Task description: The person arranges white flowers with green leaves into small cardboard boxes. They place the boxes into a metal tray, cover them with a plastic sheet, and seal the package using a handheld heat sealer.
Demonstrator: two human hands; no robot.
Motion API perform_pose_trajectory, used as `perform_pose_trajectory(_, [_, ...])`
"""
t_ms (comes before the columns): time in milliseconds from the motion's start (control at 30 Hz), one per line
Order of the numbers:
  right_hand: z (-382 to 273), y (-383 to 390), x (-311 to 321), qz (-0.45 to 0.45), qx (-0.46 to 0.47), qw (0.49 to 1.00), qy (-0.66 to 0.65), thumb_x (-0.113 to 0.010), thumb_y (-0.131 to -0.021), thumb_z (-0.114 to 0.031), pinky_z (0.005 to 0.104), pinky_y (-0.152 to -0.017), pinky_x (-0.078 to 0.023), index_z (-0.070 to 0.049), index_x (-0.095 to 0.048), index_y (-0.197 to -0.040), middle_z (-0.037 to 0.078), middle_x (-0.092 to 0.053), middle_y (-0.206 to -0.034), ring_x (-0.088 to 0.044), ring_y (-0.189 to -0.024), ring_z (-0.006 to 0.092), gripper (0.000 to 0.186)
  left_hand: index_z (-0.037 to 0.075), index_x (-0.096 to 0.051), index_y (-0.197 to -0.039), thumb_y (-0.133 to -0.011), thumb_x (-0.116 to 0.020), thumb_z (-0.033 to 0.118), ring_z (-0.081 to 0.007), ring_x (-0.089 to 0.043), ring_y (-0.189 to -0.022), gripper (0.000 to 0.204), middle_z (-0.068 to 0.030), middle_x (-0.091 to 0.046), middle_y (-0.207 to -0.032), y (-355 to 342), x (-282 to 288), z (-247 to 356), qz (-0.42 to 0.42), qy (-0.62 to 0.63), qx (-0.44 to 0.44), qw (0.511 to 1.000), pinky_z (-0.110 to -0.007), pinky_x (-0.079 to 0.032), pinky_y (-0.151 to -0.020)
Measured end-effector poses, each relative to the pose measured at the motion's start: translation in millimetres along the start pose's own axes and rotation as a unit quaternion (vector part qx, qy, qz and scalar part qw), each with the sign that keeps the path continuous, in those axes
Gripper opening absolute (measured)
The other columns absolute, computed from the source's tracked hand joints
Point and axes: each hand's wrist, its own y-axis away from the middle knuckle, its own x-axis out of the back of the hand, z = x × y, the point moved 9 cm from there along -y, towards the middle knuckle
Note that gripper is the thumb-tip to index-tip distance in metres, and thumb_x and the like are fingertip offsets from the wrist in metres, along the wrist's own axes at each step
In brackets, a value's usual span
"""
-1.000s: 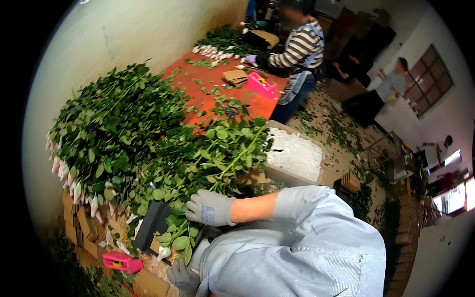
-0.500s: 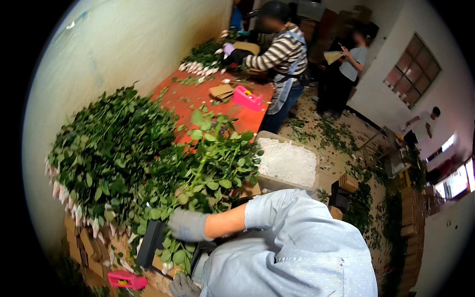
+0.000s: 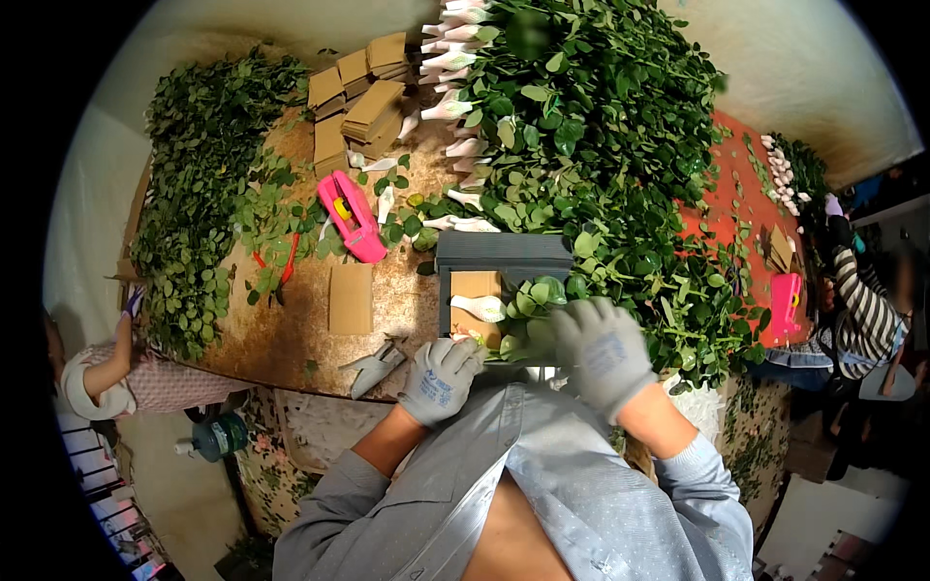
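The biggest thing before you is the great heap of leafy green stems (image 3: 601,145), piled across the far right of the surface (image 3: 291,329) with their white-wrapped ends pointing left; a second bank of foliage (image 3: 199,184) runs down the left edge. Between them lie stacked cardboard pieces (image 3: 363,92), a pink tape dispenser (image 3: 354,215), a loose cardboard sheet (image 3: 350,298) and metal shears (image 3: 373,366) near the front edge. Straight ahead sits a dark tray-like jig (image 3: 504,259) with a cardboard piece in it, and across it lies the small bunch of stems (image 3: 528,302) you are working on, close to your chest. Your right hand (image 3: 601,353), gloved in grey, rests spread over the leafy end, fingers loosely curved on it rather than clenched. Your left hand (image 3: 444,380), also gloved, is curled at the wrapped stem end; whether its grip is fully closed on the stems I cannot tell. Judge the bunch as light and springy, with soft leaves that bruise and tear easily, so take hold low on the firmer stems, not the foliage. The surface looks worn and mottled brown, turning red further right. Another person (image 3: 857,300) in a striped top works at the far right, a sleeve (image 3: 97,382) shows at the left, and clippings litter the floor.
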Motion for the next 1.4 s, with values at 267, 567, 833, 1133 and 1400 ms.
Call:
perform_pose_trajectory(267, [-16.8,-77.7,-76.0,-0.131,0.017,0.991,-0.026,-0.068,-0.087,-0.021,0.0409,-0.083,-0.056,-0.007,-0.059,-0.122,0.014,-0.065,-0.112,-0.066,-0.103,0.0306,0.038,0.011,-0.072,-0.113,-0.087,-0.064,0.018,-0.0228,-0.059,-0.101,0.028,-0.0027,-0.065,-0.115,-15.1,-11.0,4.6,-0.009,0.016,-0.009,1.0,-0.041,-0.048,-0.08])
perform_pose_trajectory(567, [-42.6,-69.1,-89.9,-0.031,0.132,0.985,-0.111,-0.058,-0.092,-0.02,0.0421,-0.08,-0.056,-0.008,-0.06,-0.119,0.01,-0.067,-0.109,-0.066,-0.106,0.0284,0.03,0.012,-0.074,-0.107,-0.084,-0.07,0.018,-0.022,-0.059,-0.094,0.024,-0.0019,-0.067,-0.111,-11.3,-8.9,3.5,-0.009,0.014,-0.017,1.0,-0.039,-0.049,-0.077])
perform_pose_trajectory(833, [-42.7,-66.8,-85.2,-0.015,0.103,0.988,-0.117,-0.056,-0.092,-0.018,0.0423,-0.078,-0.056,-0.008,-0.061,-0.119,0.01,-0.066,-0.107,-0.066,-0.104,0.0279,0.029,0.006,-0.076,-0.102,-0.084,-0.075,0.012,-0.0293,-0.064,-0.092,0.019,-0.0097,-0.072,-0.1,-45.8,42.3,-44.3,0.012,0.196,0.12,0.973,-0.039,-0.052,-0.082])
perform_pose_trajectory(1133, [-41.0,-67.0,-83.7,-0.015,0.107,0.987,-0.118,-0.056,-0.092,-0.017,0.0411,-0.08,-0.057,-0.008,-0.06,-0.122,0.011,-0.066,-0.111,-0.066,-0.107,0.0285,0.031,0.0,-0.069,-0.118,-0.098,-0.057,0.014,-0.0379,-0.069,-0.105,0.028,-0.023,-0.071,-0.114,-64.5,-4.4,-101.2,-0.134,0.256,0.302,0.908,-0.041,-0.054,-0.091])
perform_pose_trajectory(1400, [-42.7,-66.6,-85.0,-0.002,0.112,0.982,-0.153,-0.059,-0.09,-0.015,0.0428,-0.081,-0.057,-0.007,-0.06,-0.122,0.013,-0.066,-0.115,-0.066,-0.106,0.0306,0.032,-0.002,-0.07,-0.119,-0.099,-0.06,0.016,-0.0284,-0.071,-0.105,0.029,-0.0192,-0.074,-0.114,-45.3,-7.5,-103.2,-0.079,0.26,0.324,0.906,-0.037,-0.054,-0.092])
